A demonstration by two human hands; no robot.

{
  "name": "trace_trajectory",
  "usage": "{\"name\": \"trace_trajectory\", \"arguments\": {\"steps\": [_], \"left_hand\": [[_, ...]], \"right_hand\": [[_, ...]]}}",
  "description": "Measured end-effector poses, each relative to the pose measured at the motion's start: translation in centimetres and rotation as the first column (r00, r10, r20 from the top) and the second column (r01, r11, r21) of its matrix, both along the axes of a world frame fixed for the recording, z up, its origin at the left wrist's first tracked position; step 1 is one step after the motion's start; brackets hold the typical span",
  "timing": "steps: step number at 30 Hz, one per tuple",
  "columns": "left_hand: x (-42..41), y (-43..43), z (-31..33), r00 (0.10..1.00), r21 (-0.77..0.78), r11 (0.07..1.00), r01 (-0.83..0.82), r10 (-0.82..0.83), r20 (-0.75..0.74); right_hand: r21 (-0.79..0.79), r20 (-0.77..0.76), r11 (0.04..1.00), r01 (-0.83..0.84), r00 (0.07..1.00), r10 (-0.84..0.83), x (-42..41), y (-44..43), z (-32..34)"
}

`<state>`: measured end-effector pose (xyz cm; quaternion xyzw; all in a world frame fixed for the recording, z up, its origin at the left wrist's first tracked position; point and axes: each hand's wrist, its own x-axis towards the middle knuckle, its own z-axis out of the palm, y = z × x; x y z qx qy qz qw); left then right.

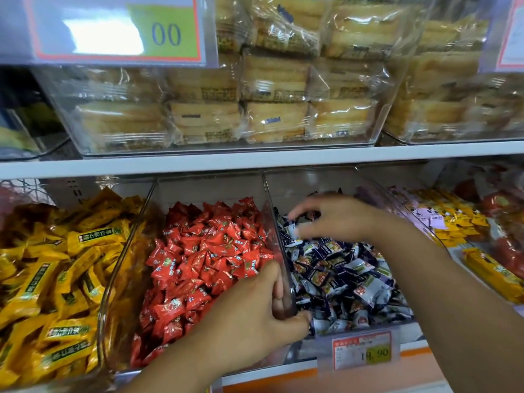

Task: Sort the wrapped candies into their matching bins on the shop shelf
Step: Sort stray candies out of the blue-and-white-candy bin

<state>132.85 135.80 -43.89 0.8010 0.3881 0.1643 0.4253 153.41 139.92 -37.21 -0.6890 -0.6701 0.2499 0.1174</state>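
Red wrapped candies fill the middle clear bin. Purple-and-white wrapped candies fill the bin to its right. My left hand grips the clear wall between these two bins near its front corner, fingers on the red side and thumb on the purple side. My right hand reaches into the back of the purple-and-white bin. Its fingers and thumb curl around a small reddish wrapper, which is blurred.
Yellow wrapped bars fill the left bin. Yellow and lilac packets lie in a bin at the right. A price tag hangs on the front rail. Above the white shelf board, clear bins hold wrapped pastries.
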Motion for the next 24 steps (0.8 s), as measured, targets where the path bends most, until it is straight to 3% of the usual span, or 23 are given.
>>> {"name": "trace_trajectory", "arguments": {"steps": [1,3,5,6,12,20,24], "left_hand": [[0.0,0.0,0.0,1.000,-0.005,1.000,-0.001,0.001,0.000],[0.0,0.1,0.1,1.000,0.011,1.000,0.004,-0.004,-0.008],[0.0,0.0,0.1,1.000,0.039,0.999,0.012,-0.011,-0.017],[0.0,-0.1,0.2,1.000,0.040,0.999,0.017,-0.016,-0.012],[-0.1,-0.3,0.4,0.999,-0.021,1.000,0.005,-0.004,0.036],[0.1,-0.3,0.7,1.000,-0.054,0.998,-0.008,0.009,0.021],[0.2,-0.4,0.8,1.000,-0.064,0.998,-0.010,0.012,0.017]], "right_hand": [[-0.134,0.047,0.990,-0.050,0.997,0.056,-0.3,0.0,-1.0],[-0.285,0.284,0.955,-0.084,0.944,0.167,-1.8,0.2,-3.3],[-0.289,0.520,0.955,-0.072,0.826,0.220,-2.9,1.1,-5.3],[-0.261,0.566,0.963,-0.059,0.799,0.203,-3.0,1.4,-5.8],[-0.120,0.522,0.993,0.020,0.851,0.046,-0.3,1.7,-5.5],[0.003,0.466,1.000,-0.013,0.885,0.010,2.0,0.2,-3.6],[-0.123,0.363,0.992,-0.041,0.928,0.083,2.8,-0.5,-2.1]]}}
